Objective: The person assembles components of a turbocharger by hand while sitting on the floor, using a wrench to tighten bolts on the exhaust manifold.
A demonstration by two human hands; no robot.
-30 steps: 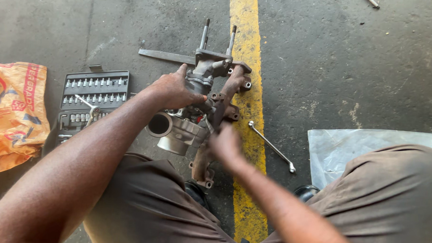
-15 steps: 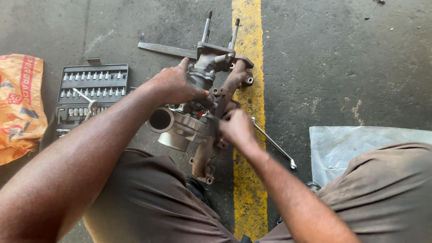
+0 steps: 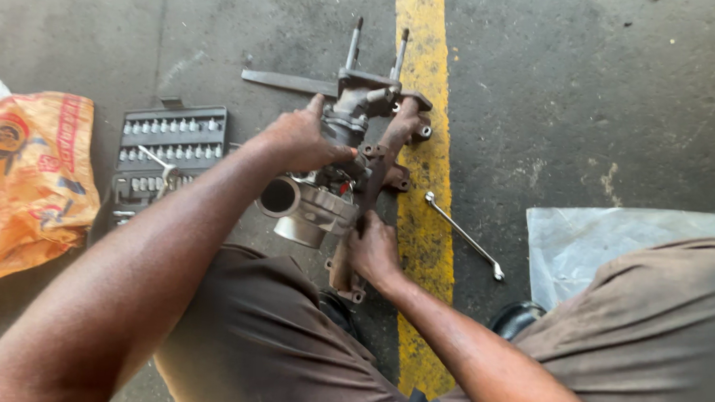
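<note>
Metal is filling both of our hands: we are working on a turbocharger and manifold assembly [image 3: 350,177] that is standing on the concrete floor [image 3: 598,114] just in front of our knees, partly over a yellow painted line [image 3: 420,227]. Our left hand [image 3: 300,139] is wrapping over the upper middle of the assembly, fingers curled and closed on the housing, thumb pointing toward the rusty manifold [image 3: 387,150]. Our right hand [image 3: 374,253] is gripping the lower end of that manifold, fingers closed around its edge just above the bottom flange. The round silver compressor housing [image 3: 302,211] is sitting between the two hands, its dark opening facing left. Two threaded studs are sticking up from the far end of the assembly, and a flat metal bar [image 3: 286,81] is reaching out to the left from there.

We are seeing a long ring spanner [image 3: 463,235] lying on the floor just right of the yellow line, near the assembly but apart from it. An open socket set case [image 3: 169,151] is lying to the left, well within reach of our left arm, with rows of sockets and a loose tool across it. An orange printed sack [image 3: 29,182] is lying farther left. A sheet of clear plastic [image 3: 594,241] is lying at the right, beside our right knee, and a dark shoe [image 3: 516,317] is showing below it.
</note>
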